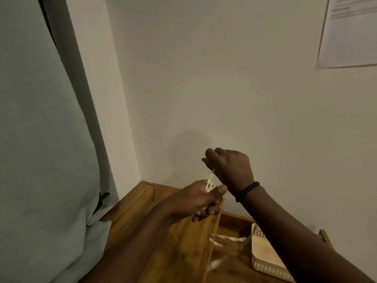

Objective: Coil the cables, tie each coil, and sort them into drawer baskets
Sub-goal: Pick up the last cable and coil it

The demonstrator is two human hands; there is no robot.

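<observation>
A white cable [210, 183] runs between my two hands above the wooden cabinet top [183, 248]. My left hand [201, 203] grips several turns of it against the thumb. My right hand [228, 166], with a dark bead bracelet on the wrist, pinches the strand higher up and holds it taut. A loose, blurred length of the same cable [226, 240] hangs below my hands over the open drawer. A cream perforated basket [265, 260] sits inside that drawer, partly hidden by my right forearm.
The wooden drawer rim [324, 235] shows at the right. A pale wall stands close behind, with a paper sheet [350, 31] taped at the top right. A light grey cushion or mattress [40, 139] fills the left. A thin black wire [152, 189] lies on the cabinet corner.
</observation>
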